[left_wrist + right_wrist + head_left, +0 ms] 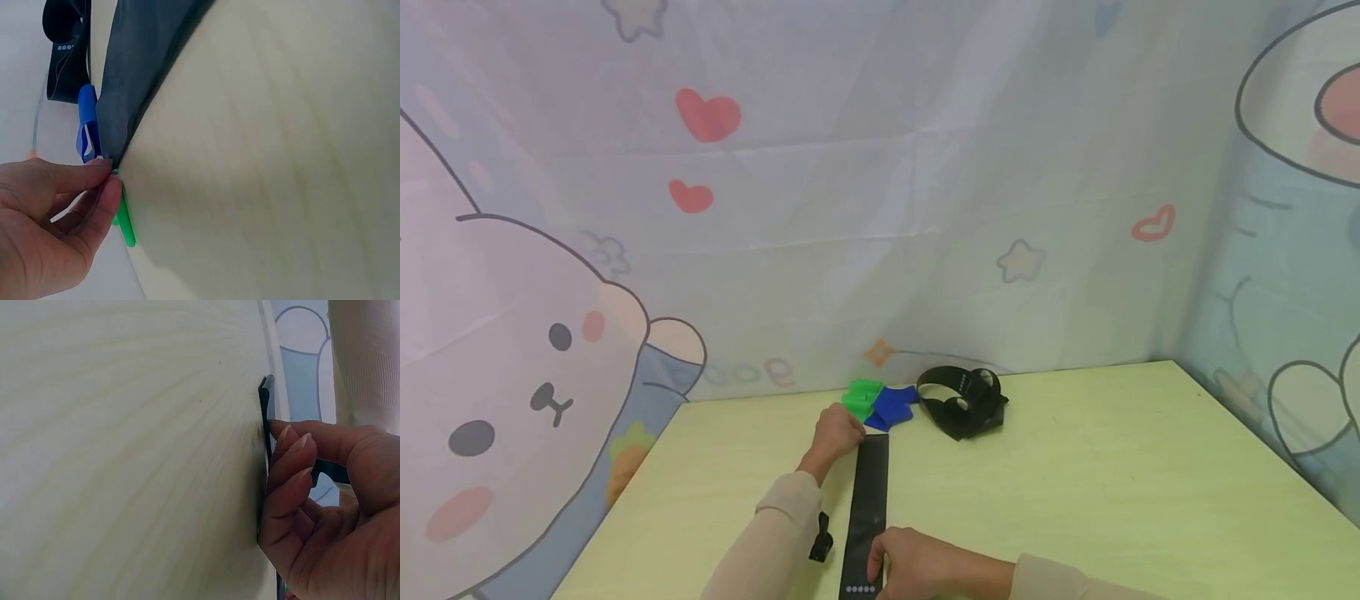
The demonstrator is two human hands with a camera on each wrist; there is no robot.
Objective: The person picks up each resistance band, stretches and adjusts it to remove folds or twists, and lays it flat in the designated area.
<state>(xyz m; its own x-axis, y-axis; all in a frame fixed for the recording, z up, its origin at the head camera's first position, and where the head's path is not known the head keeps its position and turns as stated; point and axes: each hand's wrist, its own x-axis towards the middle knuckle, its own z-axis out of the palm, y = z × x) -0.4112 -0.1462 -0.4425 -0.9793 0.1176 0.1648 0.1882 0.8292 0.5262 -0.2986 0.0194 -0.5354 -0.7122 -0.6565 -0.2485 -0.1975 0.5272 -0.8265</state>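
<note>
A flat black resistance band (868, 508) lies lengthwise on the pale table, with a row of light dots at its near end. My left hand (836, 430) pinches the band's far end between thumb and fingers; in the left wrist view, the left hand (56, 219) holds its narrowed tip. At the near end my right hand (921, 562) holds the band's right edge. In the right wrist view the right hand (331, 506) has its thumb on the band (267, 403) and its other fingers curled at the side edge.
Behind the left hand lie a folded green band (861, 396) and a folded blue band (893, 407). A loosely coiled black band (970, 404) sits to their right. A small black item (822, 540) rests beside the left sleeve. A printed cloth (880, 208) hangs behind the table.
</note>
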